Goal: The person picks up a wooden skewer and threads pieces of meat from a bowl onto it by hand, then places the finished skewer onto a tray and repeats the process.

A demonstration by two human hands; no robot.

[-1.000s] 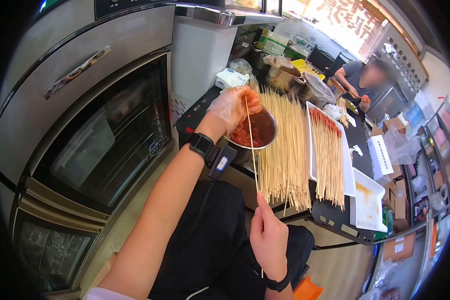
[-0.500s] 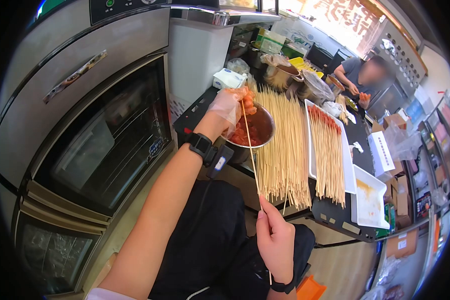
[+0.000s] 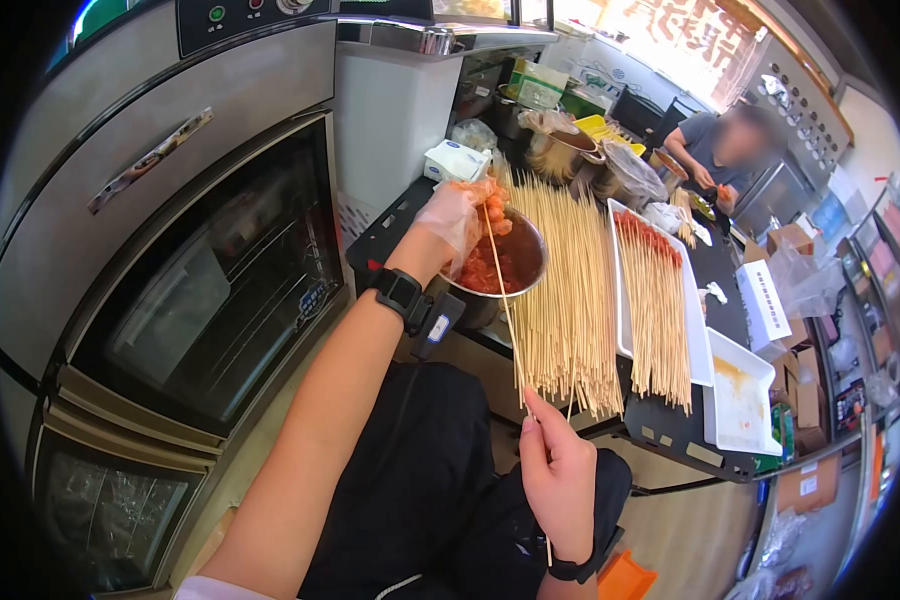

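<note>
My left hand (image 3: 457, 212), in a clear plastic glove, is closed on pieces of raw red meat (image 3: 496, 212) above the metal bowl (image 3: 543, 262). More chunks of red meat (image 3: 480, 270) lie in that bowl. A long bamboo skewer (image 3: 505, 297) runs from the meat in my left fingers down to my right hand (image 3: 560, 475), which is bare and pinches it low on its shaft. Just right of the bowl spreads a thick layer of bare bamboo skewers (image 3: 565, 300). The skewer's tip is hidden among the meat and glove.
A white tray (image 3: 622, 310) carries several skewers tipped with red meat (image 3: 652, 240). Beside it lies a stained white tray (image 3: 745, 420). A tissue box (image 3: 457, 160) stands behind the bowl. An oven (image 3: 200, 280) is at left. Across the table another person (image 3: 710, 150) handles meat.
My hands keep almost the same grip on the meat and skewer. The view has shifted slightly, and the other person's hands have moved a little.
</note>
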